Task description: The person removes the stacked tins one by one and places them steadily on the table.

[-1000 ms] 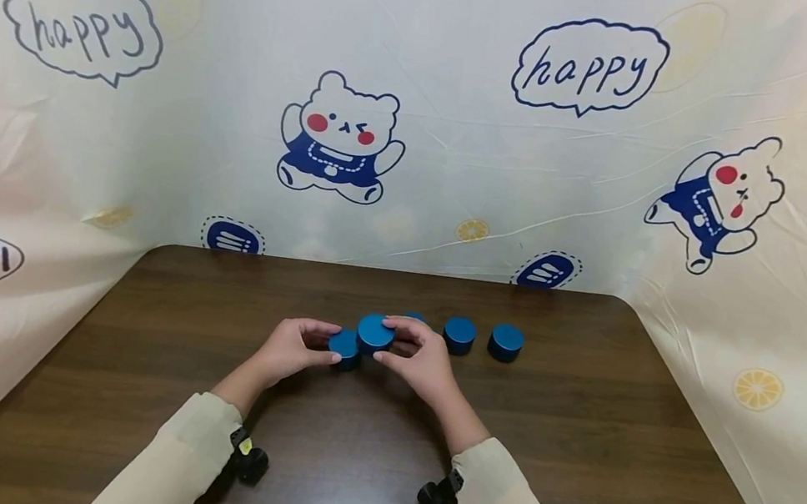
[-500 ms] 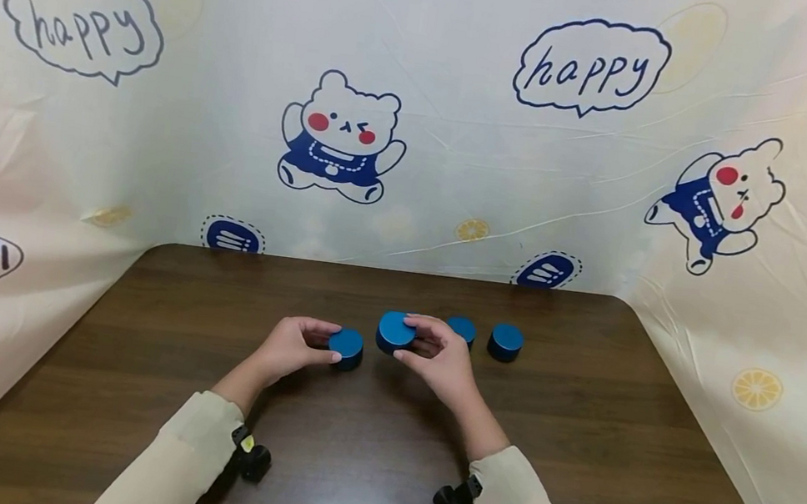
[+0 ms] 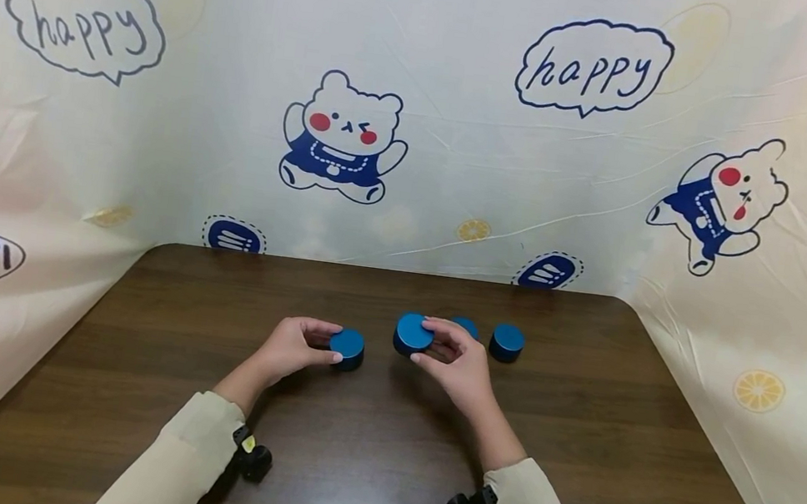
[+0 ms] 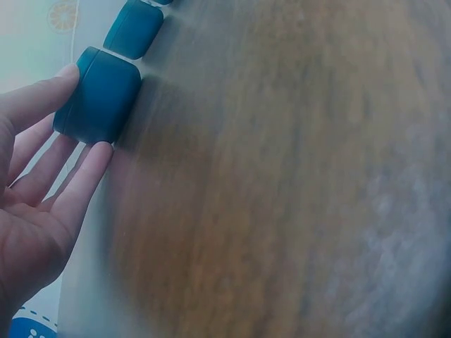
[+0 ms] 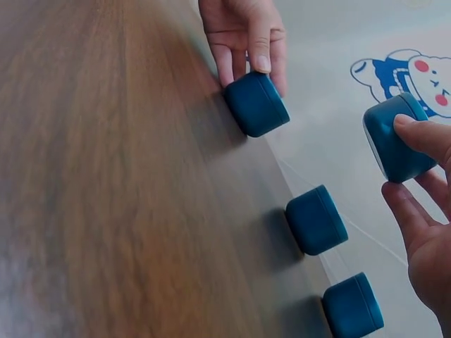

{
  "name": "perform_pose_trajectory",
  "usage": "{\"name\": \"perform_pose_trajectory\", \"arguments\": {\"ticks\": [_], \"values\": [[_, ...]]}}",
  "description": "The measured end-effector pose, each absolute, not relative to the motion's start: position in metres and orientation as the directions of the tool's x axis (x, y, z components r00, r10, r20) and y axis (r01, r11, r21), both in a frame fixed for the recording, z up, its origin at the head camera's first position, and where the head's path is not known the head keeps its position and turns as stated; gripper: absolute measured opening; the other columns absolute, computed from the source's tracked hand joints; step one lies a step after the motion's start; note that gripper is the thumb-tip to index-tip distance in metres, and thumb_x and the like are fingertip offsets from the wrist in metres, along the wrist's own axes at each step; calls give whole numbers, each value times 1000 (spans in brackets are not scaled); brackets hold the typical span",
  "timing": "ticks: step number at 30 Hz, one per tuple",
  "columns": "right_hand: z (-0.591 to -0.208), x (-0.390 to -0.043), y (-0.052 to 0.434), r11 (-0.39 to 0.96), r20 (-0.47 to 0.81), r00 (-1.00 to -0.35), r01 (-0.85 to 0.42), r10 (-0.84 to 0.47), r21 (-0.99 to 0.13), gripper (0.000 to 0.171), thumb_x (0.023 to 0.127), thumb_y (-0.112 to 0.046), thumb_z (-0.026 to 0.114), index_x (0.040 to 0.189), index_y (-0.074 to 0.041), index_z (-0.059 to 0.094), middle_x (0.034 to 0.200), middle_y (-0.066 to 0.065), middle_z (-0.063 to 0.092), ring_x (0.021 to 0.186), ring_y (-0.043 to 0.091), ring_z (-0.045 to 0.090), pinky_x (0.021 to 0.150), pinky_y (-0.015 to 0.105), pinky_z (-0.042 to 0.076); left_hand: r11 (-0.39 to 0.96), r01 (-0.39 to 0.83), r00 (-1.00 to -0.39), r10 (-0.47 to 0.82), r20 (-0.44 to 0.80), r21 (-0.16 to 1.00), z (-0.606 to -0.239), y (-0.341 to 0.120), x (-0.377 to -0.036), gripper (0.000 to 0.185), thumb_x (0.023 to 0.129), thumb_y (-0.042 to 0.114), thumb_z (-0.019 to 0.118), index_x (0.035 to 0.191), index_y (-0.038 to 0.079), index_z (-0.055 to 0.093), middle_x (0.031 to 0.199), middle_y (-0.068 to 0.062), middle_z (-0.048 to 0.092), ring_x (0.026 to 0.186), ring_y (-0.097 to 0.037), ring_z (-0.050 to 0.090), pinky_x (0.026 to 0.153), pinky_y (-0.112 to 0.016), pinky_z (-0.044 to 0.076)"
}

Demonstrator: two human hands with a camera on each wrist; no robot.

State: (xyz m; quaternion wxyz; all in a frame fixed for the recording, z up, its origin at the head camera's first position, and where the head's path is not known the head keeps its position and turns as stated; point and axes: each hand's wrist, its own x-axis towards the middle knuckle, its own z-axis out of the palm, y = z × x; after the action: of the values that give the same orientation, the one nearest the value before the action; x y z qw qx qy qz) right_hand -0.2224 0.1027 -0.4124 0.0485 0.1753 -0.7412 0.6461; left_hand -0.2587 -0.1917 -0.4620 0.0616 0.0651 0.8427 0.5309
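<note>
My left hand (image 3: 296,351) holds a short blue cylinder (image 3: 347,350) between thumb and fingers. It stands upright on the table. In the left wrist view, a seam runs round this cylinder (image 4: 106,95) near its top. To the right, my right hand (image 3: 463,371) grips a second matching cylinder (image 3: 412,335) by its side. The right wrist view shows this held cylinder (image 5: 396,141) raised off the table, slightly tilted. Two more cylinders stand between and below the hands in that view, a nearer one (image 5: 315,220) and a lower one (image 5: 354,308).
The dark wooden table (image 3: 362,465) ends at a printed cloth backdrop (image 3: 449,123). Along its back, one blue cylinder (image 3: 466,327) is partly hidden by my right hand, and another (image 3: 506,343) stands fully visible farther right. Small black cameras (image 3: 255,463) hang at both wrists.
My right hand has moved right with its cylinder, away from the one at my left hand, so a gap now separates them. My left hand has stayed nearly still.
</note>
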Motion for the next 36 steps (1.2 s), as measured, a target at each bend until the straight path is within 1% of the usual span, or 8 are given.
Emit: {"name": "perform_pose_trajectory", "arguments": {"ticks": [2, 6, 10, 16, 20, 26, 33, 36], "values": [[-416, -224, 106, 101, 304, -934, -326, -186, -940, 44, 79, 6, 77, 121, 3, 64, 128, 19, 59, 110, 32, 62, 95, 43, 49, 429, 45, -984, 176, -34, 902, -462, -192, -259, 46, 77, 21, 85, 119, 10, 70, 118, -9, 67, 110, -27, 62, 97, -47, 48], [-420, -224, 113, 99, 328, -930, -347, -167, -933, 44, 79, 6, 77, 121, 3, 64, 128, 18, 60, 110, 32, 63, 93, 41, 50, 429, 47, -983, 178, -33, 902, -462, -192, -260, 45, 77, 22, 84, 119, 11, 70, 118, -9, 67, 109, -27, 62, 97, -47, 48], [-417, -220, 119, 116, 346, -925, -365, -159, -924, 44, 78, 7, 77, 121, 6, 63, 127, 21, 60, 110, 33, 63, 93, 44, 49, 428, 51, -983, 180, -30, 902, -462, -191, -259, 45, 77, 21, 85, 119, 10, 70, 118, -9, 68, 109, -27, 62, 96, -46, 49], [-418, -219, 130, 120, 343, -928, -360, -144, -925, 45, 79, 8, 76, 121, 7, 62, 129, 23, 57, 111, 36, 61, 94, 43, 49, 426, 49, -983, 180, -31, 903, -460, -191, -258, 45, 77, 20, 85, 119, 9, 70, 118, -10, 68, 109, -27, 63, 95, -46, 49], [-429, -227, 138, 107, 325, -937, -339, -125, -935, 45, 79, 7, 76, 122, 4, 63, 130, 21, 57, 112, 37, 61, 93, 38, 49, 428, 48, -983, 178, -33, 902, -460, -192, -258, 45, 77, 21, 84, 119, 10, 70, 118, -10, 67, 109, -27, 62, 95, -46, 49], [-441, -233, 148, 120, 315, -944, -325, -94, -938, 46, 79, 0, 79, 122, -4, 66, 130, 13, 59, 112, 29, 62, 91, 28, 50, 444, 48, -984, 176, -35, 895, -461, -191, -259, 45, 77, 21, 85, 119, 11, 70, 118, -10, 67, 109, -27, 63, 95, -46, 49], [-441, -231, 159, 125, 329, -940, -338, -85, -933, 48, 79, 2, 79, 124, -3, 64, 131, 15, 58, 112, 31, 62, 91, 29, 50, 452, 42, -985, 168, -39, 891, -462, -191, -259, 45, 77, 21, 85, 118, 11, 71, 118, -9, 67, 109, -27, 62, 95, -46, 49], [-442, -231, 163, 139, 334, -940, -341, -69, -930, 48, 78, 2, 79, 124, -3, 65, 130, 14, 59, 109, 27, 63, 90, 29, 51, 453, 42, -985, 170, -41, 890, -462, -191, -260, 45, 77, 21, 84, 119, 12, 70, 119, -9, 67, 109, -28, 62, 95, -47, 49]]}}
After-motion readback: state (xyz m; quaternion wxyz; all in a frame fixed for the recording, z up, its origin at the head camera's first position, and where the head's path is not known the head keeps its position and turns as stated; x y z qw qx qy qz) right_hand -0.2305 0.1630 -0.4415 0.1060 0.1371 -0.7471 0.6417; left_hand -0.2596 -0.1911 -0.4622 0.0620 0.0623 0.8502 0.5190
